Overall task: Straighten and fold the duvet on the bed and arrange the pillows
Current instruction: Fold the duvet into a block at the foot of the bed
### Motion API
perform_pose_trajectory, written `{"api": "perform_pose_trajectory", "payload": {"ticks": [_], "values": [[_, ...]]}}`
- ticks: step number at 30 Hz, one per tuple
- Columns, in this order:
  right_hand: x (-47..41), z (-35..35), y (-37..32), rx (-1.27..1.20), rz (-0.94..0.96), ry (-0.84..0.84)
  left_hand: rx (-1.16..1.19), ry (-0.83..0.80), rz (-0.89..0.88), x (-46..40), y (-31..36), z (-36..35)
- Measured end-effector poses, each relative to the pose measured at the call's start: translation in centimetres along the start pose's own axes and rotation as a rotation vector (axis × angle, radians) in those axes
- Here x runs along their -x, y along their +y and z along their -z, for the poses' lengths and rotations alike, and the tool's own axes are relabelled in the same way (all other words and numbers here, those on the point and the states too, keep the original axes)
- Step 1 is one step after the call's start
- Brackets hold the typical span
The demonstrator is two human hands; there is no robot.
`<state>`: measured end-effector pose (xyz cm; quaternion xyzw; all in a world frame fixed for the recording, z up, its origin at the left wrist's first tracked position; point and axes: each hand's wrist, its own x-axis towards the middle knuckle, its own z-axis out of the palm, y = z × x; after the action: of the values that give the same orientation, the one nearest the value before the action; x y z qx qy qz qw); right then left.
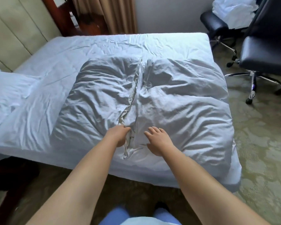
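1. Folding is the step we're in: the duvet (152,101) lies bunched in two puffy halves on the foot end of the bed (104,44), with a seam of gathered edge running from 12 o'clock down to 6 o'clock between them.
2. Our left hand (118,135) sits at the near end of that seam, fingers curled into the gathered cloth and gripping it.
3. Our right hand (159,140) lies just beside it at 3 o'clock, fingers spread and flat on the right half of the duvet, pressing rather than holding.
4. One pillow (8,95) rests at 9 o'clock, well apart from the duvet, at the head end against the padded headboard (15,33); only part of it is in view, and we cannot tell whether a second one lies beyond the frame.
5. Off at 2 o'clock, an office chair (263,51) stands on the carpet near the foot of the bed.
6. By our reckoning the fold is only partly done: the surface is deeply creased and the edges don't line up.
7. Next, we'd judge, the move calls for pulling the gathered edge taut, smoothing the halves outward, then squaring the fold before turning to the pillow.
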<state>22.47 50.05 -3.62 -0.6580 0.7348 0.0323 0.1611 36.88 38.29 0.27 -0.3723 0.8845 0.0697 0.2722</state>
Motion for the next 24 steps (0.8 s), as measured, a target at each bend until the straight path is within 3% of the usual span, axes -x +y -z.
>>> {"api": "perform_pose_trajectory", "payload": {"ticks": [9,24], "values": [[-12.0,5.3,-5.9,0.004,0.057,0.075,0.069,0.093,0.12,-3.9,-12.3,2.1],[-36.6,6.3,-18.0,0.0,-0.038,-0.004,0.274,0.152,0.052,-20.1,-34.5,0.6]]}}
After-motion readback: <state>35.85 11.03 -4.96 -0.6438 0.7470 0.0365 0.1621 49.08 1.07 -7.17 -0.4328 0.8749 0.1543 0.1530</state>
